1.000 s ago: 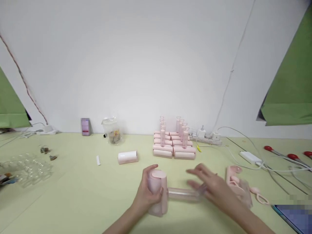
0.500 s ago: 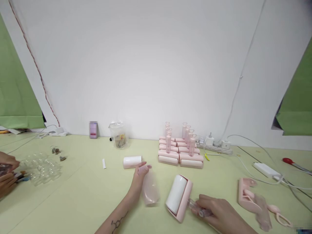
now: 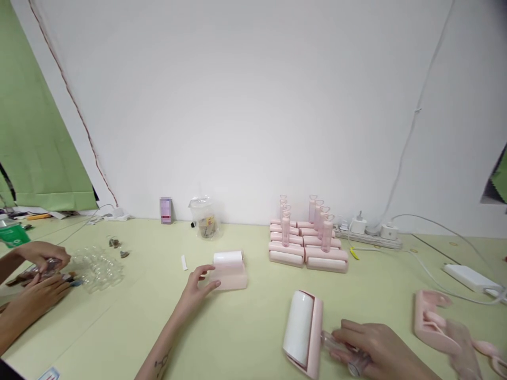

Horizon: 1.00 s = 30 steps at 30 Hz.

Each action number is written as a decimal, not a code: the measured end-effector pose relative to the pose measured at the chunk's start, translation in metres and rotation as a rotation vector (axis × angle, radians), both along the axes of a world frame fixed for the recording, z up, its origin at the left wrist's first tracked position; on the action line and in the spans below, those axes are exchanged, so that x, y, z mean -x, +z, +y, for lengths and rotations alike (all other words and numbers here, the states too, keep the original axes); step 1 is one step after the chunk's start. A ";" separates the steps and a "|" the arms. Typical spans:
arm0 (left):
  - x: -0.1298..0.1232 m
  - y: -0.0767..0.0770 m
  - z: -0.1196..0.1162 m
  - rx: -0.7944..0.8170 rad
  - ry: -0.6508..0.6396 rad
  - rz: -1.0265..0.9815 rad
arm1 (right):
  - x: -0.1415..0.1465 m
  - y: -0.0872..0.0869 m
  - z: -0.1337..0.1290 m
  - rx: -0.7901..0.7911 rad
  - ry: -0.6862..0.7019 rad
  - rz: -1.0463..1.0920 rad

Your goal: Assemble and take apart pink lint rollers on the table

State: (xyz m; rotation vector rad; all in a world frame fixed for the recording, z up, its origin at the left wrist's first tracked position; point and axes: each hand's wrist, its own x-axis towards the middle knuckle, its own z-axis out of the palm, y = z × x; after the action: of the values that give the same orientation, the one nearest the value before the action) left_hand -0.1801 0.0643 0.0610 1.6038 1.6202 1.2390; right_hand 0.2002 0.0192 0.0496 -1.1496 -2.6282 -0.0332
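Observation:
My right hand is wrapped around the clear handle of a pink lint roller. The roller's white sticky roll points left, and the handle's free end juts out below my fingers. At the centre, my left hand has its thumb and fingers apart at the left end of a translucent pink cover, whose edge the fingertips overlap. The cover lies on the table right in front of a loose white roll.
Several finished-looking pink lint rollers stand in two rows by the wall. At right lie pink roller parts, cables and a white adapter. A plastic bag stands behind. At left, another person's hands work beside clear plastic pieces.
My left hand has set the pink cover down by the loose roll and its fingers have spread. My right hand still holds the lint roller. The view has swung left.

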 end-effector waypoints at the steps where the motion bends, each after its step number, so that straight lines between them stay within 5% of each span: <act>1: 0.001 -0.004 0.002 -0.003 0.022 0.021 | 0.001 0.001 -0.001 -0.022 0.004 0.003; 5: -0.015 -0.004 0.006 -0.112 0.137 0.077 | 0.005 0.009 -0.008 -0.131 0.011 0.047; 7: -0.038 0.004 0.000 -0.169 0.092 0.079 | 0.007 0.012 -0.012 -0.214 0.027 0.074; 12: -0.125 0.018 -0.026 0.117 -0.671 -0.159 | 0.014 0.013 -0.015 -0.398 0.056 0.131; 14: -0.154 0.016 -0.031 0.219 -0.772 -0.267 | 0.013 0.015 -0.014 -0.392 0.058 0.126; 18: -0.174 0.014 -0.036 0.143 -0.561 -0.280 | 0.002 0.026 -0.012 -0.328 0.029 0.228; 24: -0.160 0.025 -0.043 0.052 -0.395 -0.130 | 0.002 0.045 -0.033 -0.035 -0.221 0.813; 30: -0.165 0.019 -0.045 0.078 -0.403 -0.102 | 0.032 0.049 -0.053 0.216 0.014 0.721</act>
State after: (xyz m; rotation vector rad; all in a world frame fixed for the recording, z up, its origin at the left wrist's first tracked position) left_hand -0.0149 0.0189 0.0800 1.6828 1.1913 1.0135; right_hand 0.1679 -0.0341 0.0984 -0.9633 -2.0201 0.5696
